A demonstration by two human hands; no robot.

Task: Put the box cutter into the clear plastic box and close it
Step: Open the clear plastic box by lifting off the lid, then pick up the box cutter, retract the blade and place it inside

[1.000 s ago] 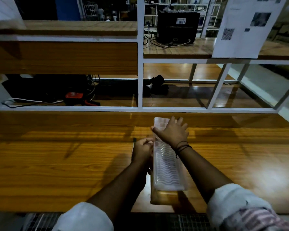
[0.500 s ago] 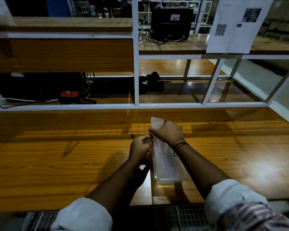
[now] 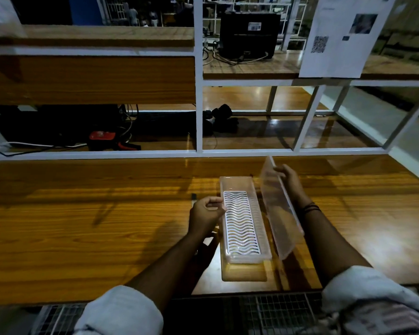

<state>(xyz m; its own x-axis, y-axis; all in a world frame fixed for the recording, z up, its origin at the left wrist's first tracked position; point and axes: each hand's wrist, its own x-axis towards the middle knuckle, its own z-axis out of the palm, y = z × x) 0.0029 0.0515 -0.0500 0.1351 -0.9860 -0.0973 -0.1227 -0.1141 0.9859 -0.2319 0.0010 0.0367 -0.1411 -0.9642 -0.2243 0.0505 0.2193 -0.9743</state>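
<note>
The clear plastic box (image 3: 236,180) lies open lengthwise on the wooden table, with a white wavy grid insert (image 3: 241,226) in its bottom. My right hand (image 3: 288,181) grips the clear lid (image 3: 279,221) by its far end and holds it tilted up on edge along the box's right side. My left hand (image 3: 203,213) pinches the box's left rim, fingers curled. A small dark object (image 3: 193,196) pokes out on the table just beyond my left hand; I cannot tell whether it is the box cutter. Nothing but the insert lies in the box.
A white-framed shelf unit (image 3: 198,151) stands along the table's back edge, holding a red tool (image 3: 102,137) and cables at left. A black monitor (image 3: 249,35) and a printed sheet (image 3: 344,35) are higher up. Wire mesh (image 3: 264,310) runs below the table's near edge.
My right hand has lifted the lid off the box and swung it up to the right. The box now stands open, showing the insert. My left hand stayed at the left rim.
</note>
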